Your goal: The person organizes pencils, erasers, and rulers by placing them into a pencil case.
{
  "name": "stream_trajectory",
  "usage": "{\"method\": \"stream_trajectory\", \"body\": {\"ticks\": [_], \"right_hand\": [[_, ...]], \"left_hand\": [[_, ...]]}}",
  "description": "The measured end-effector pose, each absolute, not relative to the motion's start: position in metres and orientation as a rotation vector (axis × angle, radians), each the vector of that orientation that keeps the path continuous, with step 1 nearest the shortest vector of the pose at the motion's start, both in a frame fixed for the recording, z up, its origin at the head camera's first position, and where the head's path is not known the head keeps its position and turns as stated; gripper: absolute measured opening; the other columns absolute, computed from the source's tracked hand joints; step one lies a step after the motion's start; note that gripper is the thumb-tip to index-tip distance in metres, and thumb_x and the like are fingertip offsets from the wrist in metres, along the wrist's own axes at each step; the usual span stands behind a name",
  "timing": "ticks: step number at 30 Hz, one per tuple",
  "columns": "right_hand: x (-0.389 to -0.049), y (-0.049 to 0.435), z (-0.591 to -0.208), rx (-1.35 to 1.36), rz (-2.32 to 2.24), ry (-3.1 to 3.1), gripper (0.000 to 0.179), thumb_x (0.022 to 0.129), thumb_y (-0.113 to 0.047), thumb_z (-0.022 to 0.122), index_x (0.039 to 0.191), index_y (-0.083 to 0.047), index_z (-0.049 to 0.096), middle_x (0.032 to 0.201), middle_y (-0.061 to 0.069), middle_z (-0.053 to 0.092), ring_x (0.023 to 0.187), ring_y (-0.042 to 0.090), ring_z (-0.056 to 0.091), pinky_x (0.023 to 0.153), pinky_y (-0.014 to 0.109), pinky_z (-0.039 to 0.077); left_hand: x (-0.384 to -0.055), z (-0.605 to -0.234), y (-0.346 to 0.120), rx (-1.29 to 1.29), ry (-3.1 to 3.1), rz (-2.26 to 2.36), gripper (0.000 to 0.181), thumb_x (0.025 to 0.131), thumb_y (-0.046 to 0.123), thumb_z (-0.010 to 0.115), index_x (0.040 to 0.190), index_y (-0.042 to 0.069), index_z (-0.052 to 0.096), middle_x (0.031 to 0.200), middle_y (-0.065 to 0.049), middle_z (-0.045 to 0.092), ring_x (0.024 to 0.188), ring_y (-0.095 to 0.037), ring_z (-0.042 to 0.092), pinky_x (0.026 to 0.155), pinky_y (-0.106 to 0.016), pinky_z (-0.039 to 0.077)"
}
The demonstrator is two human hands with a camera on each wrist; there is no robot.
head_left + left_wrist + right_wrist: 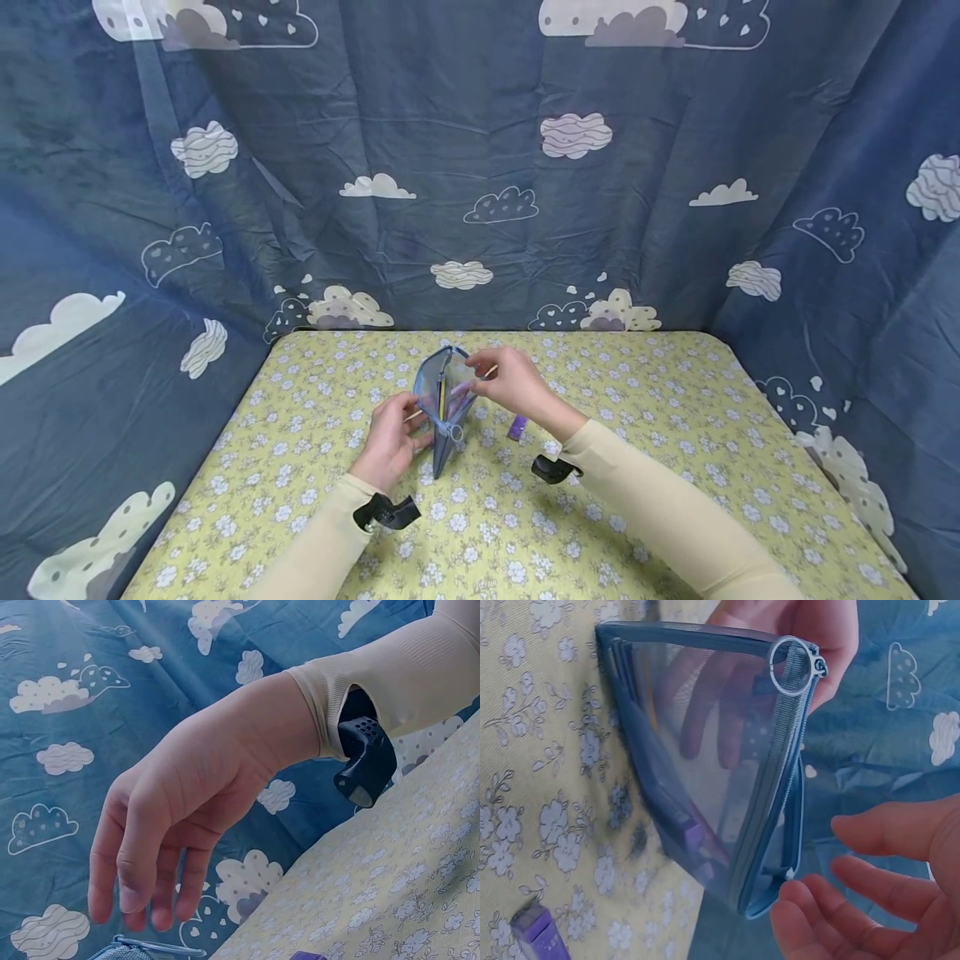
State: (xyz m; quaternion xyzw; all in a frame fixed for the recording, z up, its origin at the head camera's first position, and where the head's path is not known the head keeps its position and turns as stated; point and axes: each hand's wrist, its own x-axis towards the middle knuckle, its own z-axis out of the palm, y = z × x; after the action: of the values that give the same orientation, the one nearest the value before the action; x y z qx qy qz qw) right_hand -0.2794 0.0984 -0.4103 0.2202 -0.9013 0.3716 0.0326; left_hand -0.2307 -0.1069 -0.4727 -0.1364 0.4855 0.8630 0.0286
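A blue see-through mesh pencil pouch point(442, 408) stands upright on the cloth, its zipper mouth spread wide. Inside are a yellow-and-black pencil point(442, 396) and purple items point(682, 825). My left hand point(390, 437) rests its extended fingers against the pouch's left side; through the mesh they show in the right wrist view. At the right side of the mouth is my right hand point(510, 383), fingers loosely bent and apart, fingertips close by the rim. A white ring zipper pull point(789, 666) hangs at the near corner.
A small purple block with lettering point(541, 934) lies on the yellow floral tablecloth point(637, 467), right of the pouch. Dark blue curtains with cloud prints point(420, 225) surround the table at the back and both sides.
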Motion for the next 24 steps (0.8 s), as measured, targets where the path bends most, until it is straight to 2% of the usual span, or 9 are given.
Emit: {"method": "stream_trajectory", "body": {"ticks": [9, 15, 19, 22, 24], "right_hand": [[-0.274, 0.109, -0.411, 0.717, 1.083, -2.807, 0.033, 0.084, -0.010, 0.079, 0.116, -0.015, 0.074, 0.100, 0.007, 0.072, 0.084, 0.016, 0.068, 0.075, 0.033, 0.055], [-0.272, 0.120, -0.411, 0.724, 1.100, -2.845, 0.035, 0.087, -0.012, 0.078, 0.121, -0.016, 0.072, 0.101, 0.001, 0.069, 0.089, 0.018, 0.067, 0.075, 0.033, 0.054], [-0.272, 0.129, -0.415, 0.729, 1.127, -2.863, 0.038, 0.087, -0.012, 0.078, 0.124, -0.012, 0.071, 0.106, 0.007, 0.070, 0.091, 0.019, 0.067, 0.076, 0.033, 0.055], [-0.273, 0.136, -0.418, 0.748, 1.122, -2.860, 0.038, 0.085, -0.010, 0.078, 0.123, -0.010, 0.071, 0.106, 0.011, 0.070, 0.090, 0.019, 0.067, 0.076, 0.032, 0.055], [-0.274, 0.140, -0.421, 0.756, 1.115, -2.860, 0.038, 0.084, -0.010, 0.079, 0.121, -0.011, 0.072, 0.104, 0.010, 0.071, 0.088, 0.018, 0.068, 0.075, 0.031, 0.055]], "left_hand": [[-0.231, -0.473, -0.109, -0.412, 1.488, 2.665, 0.006, 0.096, 0.008, 0.050, 0.092, 0.006, 0.054, 0.109, -0.013, 0.059, 0.127, -0.044, 0.046, 0.098, -0.068, 0.035], [-0.230, -0.472, -0.109, -0.432, 1.489, 2.674, 0.008, 0.096, 0.009, 0.050, 0.099, 0.003, 0.056, 0.105, -0.011, 0.061, 0.128, -0.045, 0.047, 0.098, -0.069, 0.036], [-0.229, -0.472, -0.109, -0.433, 1.489, 2.669, 0.007, 0.097, 0.009, 0.050, 0.098, 0.004, 0.055, 0.106, -0.011, 0.062, 0.127, -0.045, 0.048, 0.098, -0.068, 0.037], [-0.228, -0.473, -0.109, -0.433, 1.488, 2.661, 0.009, 0.098, 0.010, 0.050, 0.103, 0.003, 0.053, 0.108, -0.011, 0.061, 0.126, -0.043, 0.049, 0.099, -0.066, 0.037], [-0.227, -0.473, -0.109, -0.437, 1.489, 2.657, 0.012, 0.098, 0.011, 0.051, 0.106, 0.001, 0.052, 0.109, -0.011, 0.060, 0.124, -0.042, 0.050, 0.098, -0.065, 0.038]]}}
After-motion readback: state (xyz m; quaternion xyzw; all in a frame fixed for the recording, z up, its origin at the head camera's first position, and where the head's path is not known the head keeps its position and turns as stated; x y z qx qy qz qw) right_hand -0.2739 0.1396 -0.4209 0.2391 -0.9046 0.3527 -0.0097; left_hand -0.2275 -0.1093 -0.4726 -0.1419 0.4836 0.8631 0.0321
